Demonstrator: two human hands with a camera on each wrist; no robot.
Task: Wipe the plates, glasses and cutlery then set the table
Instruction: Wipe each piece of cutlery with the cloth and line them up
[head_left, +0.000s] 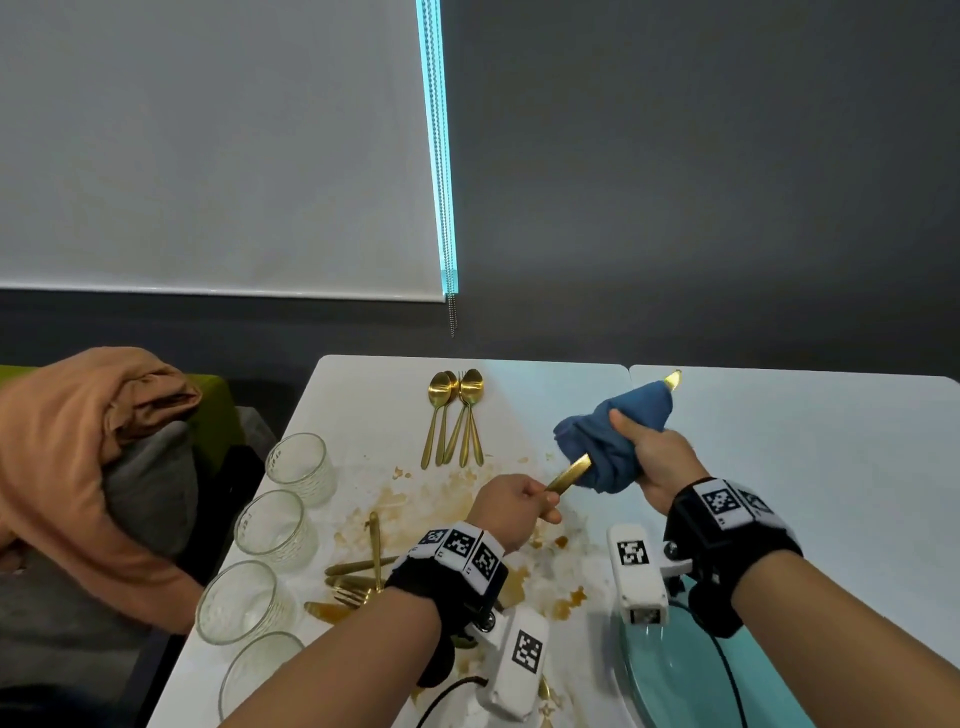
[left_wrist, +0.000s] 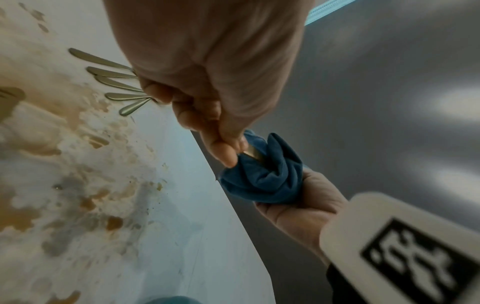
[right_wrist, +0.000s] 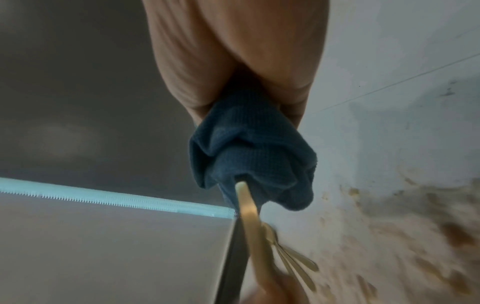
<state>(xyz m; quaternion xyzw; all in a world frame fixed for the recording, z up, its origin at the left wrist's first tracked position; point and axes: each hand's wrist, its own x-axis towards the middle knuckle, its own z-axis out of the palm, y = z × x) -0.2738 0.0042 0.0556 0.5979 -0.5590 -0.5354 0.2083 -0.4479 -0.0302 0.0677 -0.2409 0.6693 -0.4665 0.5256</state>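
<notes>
My left hand (head_left: 524, 501) grips the handle of a gold knife (head_left: 569, 474) above the stained white table (head_left: 805, 467). My right hand (head_left: 652, 449) squeezes a blue cloth (head_left: 618, 436) wrapped around the blade, whose tip (head_left: 673, 379) pokes out at the far end. In the left wrist view the fingers (left_wrist: 223, 152) pinch the handle where it enters the cloth (left_wrist: 262, 179). The right wrist view shows the cloth (right_wrist: 254, 156) bunched round the gold knife (right_wrist: 249, 216). Several gold spoons (head_left: 457, 415) lie in a row at the far side.
Several clear glasses (head_left: 275, 525) stand along the table's left edge. Dirty gold cutlery (head_left: 358, 577) lies among brown spills (head_left: 519, 577) near my left wrist. A pale blue glass plate (head_left: 675, 686) sits at the near right. Orange and grey fabric (head_left: 93, 447) is heaped on the seat to the left.
</notes>
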